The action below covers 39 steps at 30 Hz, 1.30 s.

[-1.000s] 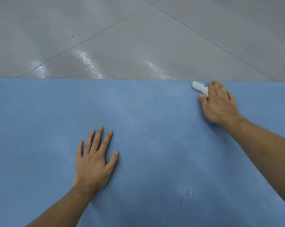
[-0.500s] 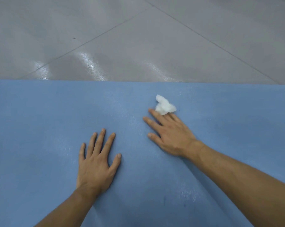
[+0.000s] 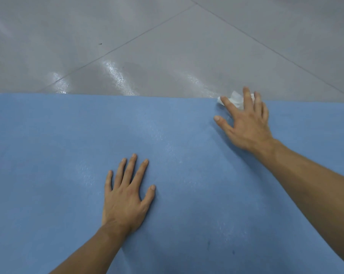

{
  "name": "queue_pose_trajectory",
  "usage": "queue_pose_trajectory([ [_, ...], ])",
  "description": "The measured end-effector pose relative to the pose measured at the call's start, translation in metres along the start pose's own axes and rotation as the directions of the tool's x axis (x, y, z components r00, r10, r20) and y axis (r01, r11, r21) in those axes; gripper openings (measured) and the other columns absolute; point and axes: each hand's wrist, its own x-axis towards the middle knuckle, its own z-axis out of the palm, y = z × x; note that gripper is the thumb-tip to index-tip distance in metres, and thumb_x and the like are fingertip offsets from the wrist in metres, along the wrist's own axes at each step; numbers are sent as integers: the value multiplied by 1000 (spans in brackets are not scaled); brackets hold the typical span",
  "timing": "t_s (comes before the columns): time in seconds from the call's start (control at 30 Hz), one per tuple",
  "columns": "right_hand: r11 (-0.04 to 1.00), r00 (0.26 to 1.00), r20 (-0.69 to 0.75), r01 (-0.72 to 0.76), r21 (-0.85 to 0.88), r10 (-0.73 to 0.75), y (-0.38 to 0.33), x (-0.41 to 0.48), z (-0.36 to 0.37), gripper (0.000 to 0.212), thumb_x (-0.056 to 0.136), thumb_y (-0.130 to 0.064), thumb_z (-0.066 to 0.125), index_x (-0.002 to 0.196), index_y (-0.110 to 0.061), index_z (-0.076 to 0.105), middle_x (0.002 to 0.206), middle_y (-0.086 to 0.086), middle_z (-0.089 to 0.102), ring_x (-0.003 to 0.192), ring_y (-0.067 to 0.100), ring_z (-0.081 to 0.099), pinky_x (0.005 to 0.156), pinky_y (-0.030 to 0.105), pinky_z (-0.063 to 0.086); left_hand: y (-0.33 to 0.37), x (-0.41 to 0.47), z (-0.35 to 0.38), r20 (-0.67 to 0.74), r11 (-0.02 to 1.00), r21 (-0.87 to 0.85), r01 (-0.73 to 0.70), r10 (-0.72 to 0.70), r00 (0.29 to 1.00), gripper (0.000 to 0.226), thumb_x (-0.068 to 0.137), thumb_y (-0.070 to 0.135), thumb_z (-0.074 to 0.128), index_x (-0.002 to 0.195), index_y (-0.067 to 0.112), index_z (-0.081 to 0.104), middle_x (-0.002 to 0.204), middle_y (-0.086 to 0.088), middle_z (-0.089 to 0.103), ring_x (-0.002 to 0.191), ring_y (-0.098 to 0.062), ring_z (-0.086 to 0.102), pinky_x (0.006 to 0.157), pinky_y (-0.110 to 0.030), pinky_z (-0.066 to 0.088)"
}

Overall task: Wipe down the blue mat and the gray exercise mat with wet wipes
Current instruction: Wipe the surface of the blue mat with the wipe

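The blue mat (image 3: 58, 175) fills the lower two thirds of the head view, its far edge running straight across. My left hand (image 3: 125, 196) lies flat on the mat near the middle, fingers spread and straight. My right hand (image 3: 246, 123) is stretched out to the mat's far edge at the right, fingers straight and spread, pressing a crumpled white wet wipe (image 3: 236, 99) down under the fingertips. The wipe sits right at the mat's edge, partly over the floor. Faint damp streaks shine on the mat between my hands. No gray exercise mat is in view.
Beyond the mat lies a glossy gray tiled floor (image 3: 167, 46) with thin dark grout lines and bright reflections. A few small dark specks mark the mat near the lower right (image 3: 233, 252).
My right hand swept the wipe from the far right edge in toward the middle, then back out to the far edge on the right. My left hand stayed planted.
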Motion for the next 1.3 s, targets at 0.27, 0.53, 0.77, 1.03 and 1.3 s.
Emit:
queue_pose_trajectory([
  [0.27,996,985,163,72,-49,-63,-6,0,13,89,95,-80,14,166,-28,2,174,5,-3,160,22,-12,128,42,0,0,0,1,-8,1000,-3,-2,1,1000,70,98,64,29,163,43,15,173,15,1,160,-12,-2,128,-52,8],
  [0.53,869,850,268,489,-80,-454,-24,-55,15,84,99,-72,7,165,-24,-11,173,-4,-16,158,14,-19,129,36,0,0,1,1,-2,1000,15,2,-2,1000,70,98,64,27,163,43,15,173,15,0,160,-11,-3,128,-52,9],
  [0.77,992,993,74,-85,-89,92,63,-13,-10,89,95,-74,10,166,-19,10,171,14,17,158,24,9,127,46,12,-1,0,2,-1,1000,22,3,-2,1000,71,98,65,26,164,42,14,173,15,0,160,-11,-4,128,-51,7],
  [1.03,971,946,231,239,-20,-228,-28,-62,14,80,100,-63,11,166,-19,2,173,-1,-13,160,16,-10,130,40,1,-2,0,3,8,1000,16,9,-9,1000,71,97,67,23,164,43,11,173,15,-2,159,-11,-6,128,-52,5],
  [1.3,771,770,246,627,-114,-589,-40,-131,30,69,106,-55,27,163,-16,28,172,4,20,159,19,16,125,38,10,-1,-2,3,9,1000,-17,8,-8,1000,71,97,69,16,163,45,8,173,15,-4,159,-11,-7,128,-51,1],
])
